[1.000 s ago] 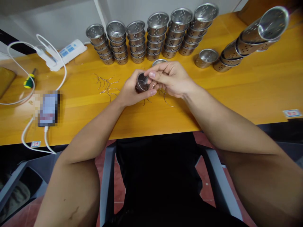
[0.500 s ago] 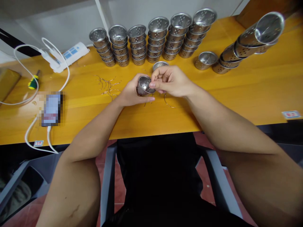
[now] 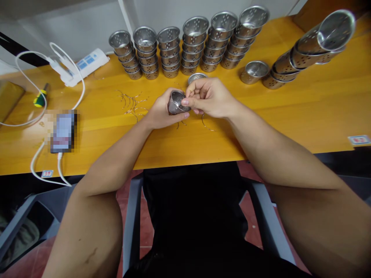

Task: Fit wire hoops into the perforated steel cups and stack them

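My left hand (image 3: pixel 162 110) is wrapped round a small perforated metal cup (image 3: pixel 174 103), tilted with its mouth towards me. Thumb and forefinger of my right hand (image 3: pixel 207 98) are pinched together at the cup's right rim. A thin curved wire (image 3: pixel 177 107) shows across the cup's mouth and runs to those fingertips; its far end is hidden by them. Behind my right hand stands another perforated cup (image 3: pixel 197 77), partly covered. Loose thin curved wires (image 3: pixel 131 102) lie on the table left of my left hand, and a single wire (image 3: pixel 206 124) lies below my right hand.
Several stacks of perforated cups (image 3: pixel 171 52) line the back of the yellow table (image 3: pixel 261 123). At right are a lone cup (image 3: pixel 253 72) and a leaning stack (image 3: pixel 307 56). A power strip (image 3: pixel 87 66), screwdriver (image 3: pixel 40 98), phone (image 3: pixel 63 131) and white cables lie at left.
The view has shifted slightly. The wire now shows more plainly across the cup's mouth, and the cup is turned a little. Both hands keep their hold.
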Demonstrator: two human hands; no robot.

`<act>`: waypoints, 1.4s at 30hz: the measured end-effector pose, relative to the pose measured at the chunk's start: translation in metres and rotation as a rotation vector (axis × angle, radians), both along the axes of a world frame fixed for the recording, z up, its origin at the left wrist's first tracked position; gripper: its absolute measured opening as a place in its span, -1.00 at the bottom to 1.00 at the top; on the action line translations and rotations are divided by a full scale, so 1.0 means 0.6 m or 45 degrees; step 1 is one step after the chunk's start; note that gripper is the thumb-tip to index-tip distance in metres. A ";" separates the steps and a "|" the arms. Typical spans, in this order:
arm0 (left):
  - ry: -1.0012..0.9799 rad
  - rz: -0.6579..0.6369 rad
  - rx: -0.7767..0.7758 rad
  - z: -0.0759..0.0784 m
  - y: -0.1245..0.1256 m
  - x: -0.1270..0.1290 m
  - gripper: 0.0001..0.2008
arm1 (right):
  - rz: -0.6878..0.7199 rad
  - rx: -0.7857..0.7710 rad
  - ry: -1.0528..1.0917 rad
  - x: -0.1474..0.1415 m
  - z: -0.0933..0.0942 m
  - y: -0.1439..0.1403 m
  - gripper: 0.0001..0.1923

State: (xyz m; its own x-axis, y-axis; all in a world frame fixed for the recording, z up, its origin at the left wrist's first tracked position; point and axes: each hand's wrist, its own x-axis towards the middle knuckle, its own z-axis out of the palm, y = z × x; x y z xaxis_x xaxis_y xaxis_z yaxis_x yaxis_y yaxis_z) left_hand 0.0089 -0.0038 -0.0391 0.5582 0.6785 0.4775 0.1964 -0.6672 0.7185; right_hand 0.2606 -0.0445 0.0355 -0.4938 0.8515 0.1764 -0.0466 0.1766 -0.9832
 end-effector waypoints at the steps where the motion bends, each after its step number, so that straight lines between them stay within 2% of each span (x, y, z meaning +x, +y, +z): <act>1: 0.001 -0.001 0.002 0.001 0.000 0.000 -0.03 | -0.003 0.011 0.001 0.000 0.000 0.000 -0.29; 9: -0.007 -0.035 0.094 -0.006 0.009 -0.002 -0.02 | -0.034 -0.011 0.011 -0.004 0.005 -0.003 -0.33; 12: 0.026 0.003 0.061 -0.007 0.009 -0.003 0.00 | -0.047 -0.015 0.017 -0.005 0.005 -0.004 -0.32; 19: -0.003 -0.024 -0.008 -0.003 0.007 -0.002 0.07 | -0.002 0.089 -0.024 -0.001 0.007 -0.005 -0.25; 27: -0.002 -0.052 0.090 -0.004 0.005 -0.002 0.00 | 0.003 0.087 -0.024 0.004 0.001 -0.001 -0.26; 31: -0.037 0.000 0.080 -0.010 0.009 -0.002 0.02 | -0.155 0.182 0.010 0.006 -0.009 0.001 -0.25; 35: -0.079 0.109 0.098 -0.018 0.022 -0.004 0.05 | -0.294 0.296 -0.081 0.010 -0.009 -0.002 -0.27; 38: -0.104 0.190 0.141 -0.021 0.028 -0.005 0.11 | -0.292 0.378 -0.124 0.011 -0.004 -0.006 -0.34; 42: -0.137 0.196 0.141 -0.020 0.027 -0.003 0.08 | -0.214 0.496 -0.223 0.012 -0.009 -0.004 -0.36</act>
